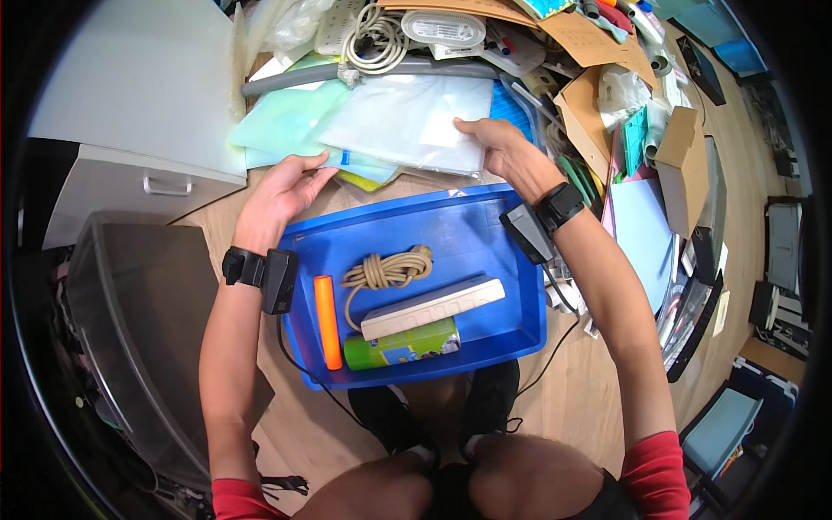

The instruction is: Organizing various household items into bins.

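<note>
A stack of translucent plastic folders [403, 120], white on top with green ones [292, 117] beneath, lies beyond a blue plastic tray [416, 201]. My left hand [286, 188] pinches the near left edge of the stack by a small blue tab. On the right edge, my right hand [500, 146] grips the white folder, its thumb on top. Inside the tray are an orange tube [327, 322], a white power strip [432, 307] with its coiled cord [390, 268], and a green cylindrical container [403, 344] partly under the strip.
A grey tube [299, 78] and a coiled white cable [374, 42] rest behind the folders. Cardboard [585, 39] and mixed clutter pile up at right. To my left stand a white drawer cabinet [162, 185] and a grey translucent bin [149, 325].
</note>
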Demonstrator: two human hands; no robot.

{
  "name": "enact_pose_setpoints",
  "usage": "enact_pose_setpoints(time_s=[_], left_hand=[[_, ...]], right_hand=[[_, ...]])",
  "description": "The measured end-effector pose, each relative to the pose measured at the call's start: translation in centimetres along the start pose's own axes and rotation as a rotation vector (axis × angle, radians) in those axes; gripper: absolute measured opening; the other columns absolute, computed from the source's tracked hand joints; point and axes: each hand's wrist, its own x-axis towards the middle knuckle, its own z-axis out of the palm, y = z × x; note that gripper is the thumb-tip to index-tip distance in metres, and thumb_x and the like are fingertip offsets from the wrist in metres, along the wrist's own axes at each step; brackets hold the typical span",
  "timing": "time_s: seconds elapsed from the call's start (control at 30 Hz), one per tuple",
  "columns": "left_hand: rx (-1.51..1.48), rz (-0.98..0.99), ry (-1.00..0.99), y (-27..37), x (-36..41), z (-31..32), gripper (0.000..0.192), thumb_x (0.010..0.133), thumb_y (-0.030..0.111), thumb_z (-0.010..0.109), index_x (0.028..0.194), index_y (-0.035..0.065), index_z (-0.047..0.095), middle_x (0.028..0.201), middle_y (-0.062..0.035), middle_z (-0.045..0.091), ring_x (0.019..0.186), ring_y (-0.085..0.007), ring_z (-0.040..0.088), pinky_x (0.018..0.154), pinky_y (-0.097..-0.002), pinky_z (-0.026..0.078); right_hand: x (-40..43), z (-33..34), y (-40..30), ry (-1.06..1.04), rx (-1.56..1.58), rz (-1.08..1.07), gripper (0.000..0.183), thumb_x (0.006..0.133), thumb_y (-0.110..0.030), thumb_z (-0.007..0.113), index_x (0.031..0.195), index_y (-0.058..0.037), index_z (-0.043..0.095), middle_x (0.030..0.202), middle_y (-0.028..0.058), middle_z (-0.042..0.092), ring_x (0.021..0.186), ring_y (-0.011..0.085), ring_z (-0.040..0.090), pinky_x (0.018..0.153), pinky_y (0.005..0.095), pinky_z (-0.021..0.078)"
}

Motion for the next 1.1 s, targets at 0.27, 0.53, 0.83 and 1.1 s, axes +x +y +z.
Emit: enact_pose_setpoints(time_s=[0.27, 0.53, 0.83, 1.1], left_hand=[[0.054, 0.065, 0.083, -0.6, -2.3, 0.6, 0.034, 0.094, -0.005, 0.059, 0.125, -0.0089, 0.046, 0.131, -0.0188, 0.046, 0.113, -0.0337, 0.061, 0.095, -0.0457, 0.062], [-0.046, 0.092, 0.053, -1.2, -2.8, 4.0, 0.034, 0.095, 0.004, 0.064, 0.123, -0.0066, 0.049, 0.119, -0.0192, 0.055, 0.106, -0.0355, 0.065, 0.091, -0.0414, 0.063], [0.078, 0.151, 0.090, -4.7, 0.7, 2.5, 0.026, 0.094, 0.002, 0.066, 0.118, -0.0049, 0.056, 0.110, -0.0180, 0.065, 0.087, -0.0257, 0.072, 0.070, -0.0286, 0.066], [0.108, 0.352, 0.014, -7.5, -11.7, 4.1, 0.043, 0.096, 0.002, 0.062, 0.136, -0.0044, 0.048, 0.125, -0.0164, 0.063, 0.102, -0.0268, 0.070, 0.079, -0.0367, 0.064]], right_hand=[[0.3, -0.4, 0.6, 0.034, 0.045, -0.048, 0.035, 0.088, -0.002, 0.074, 0.113, 0.0143, 0.057, 0.109, 0.0243, 0.068, 0.094, 0.0344, 0.071, 0.078, 0.0420, 0.0630], [1.4, -0.9, -0.9, -0.072, 0.207, 0.000, 0.033, 0.088, 0.003, 0.070, 0.117, 0.0110, 0.056, 0.110, 0.0219, 0.068, 0.093, 0.0346, 0.072, 0.077, 0.0465, 0.0652], [-0.7, -1.5, 0.2, 0.001, 0.113, -0.114, 0.030, 0.089, 0.006, 0.069, 0.112, 0.0175, 0.054, 0.110, 0.0261, 0.065, 0.091, 0.0360, 0.071, 0.078, 0.0448, 0.0659], [-12.8, -1.9, 0.1, -0.160, 0.116, -0.108, 0.037, 0.093, 0.003, 0.063, 0.124, 0.0168, 0.049, 0.119, 0.0269, 0.064, 0.101, 0.0339, 0.071, 0.089, 0.0443, 0.0624]])
